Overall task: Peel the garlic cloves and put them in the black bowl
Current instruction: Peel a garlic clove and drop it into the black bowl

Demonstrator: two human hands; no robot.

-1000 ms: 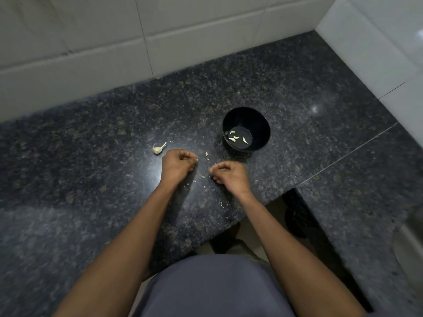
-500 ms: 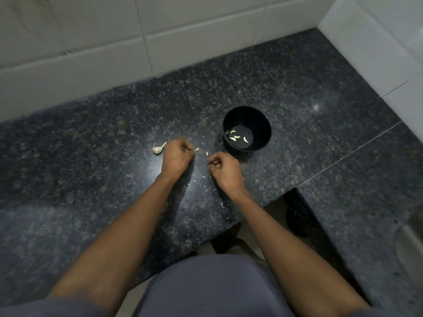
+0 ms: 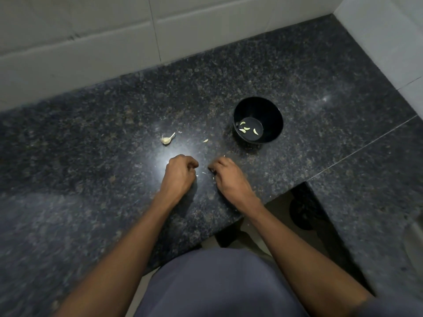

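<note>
Head view gives us the bowl (image 3: 258, 120) on the counter (image 3: 91, 156), upright, with 4 pale peeled cloves (image 3: 248, 129) lying on its floor. Left of it, well apart, lies a garlic piece (image 3: 167, 139) with a papery tail; whether it is 1 clove or a clump we cannot tell. Between that piece and the bowl sits a small pale scrap (image 3: 205, 140), too small to say if it is skin or clove.

Nearer us, both hands rest on the counter, knuckles up, close together but apart. Our left hand (image 3: 180, 173) is curled into a loose fist; whatever it may hold is hidden under the fingers, so we cannot tell. Our right hand (image 3: 229, 177) is curled too, fingertips tucked down against the stone, its contents equally hidden. Tiny white flecks (image 3: 204, 173) lie between the 2 hands.
</note>
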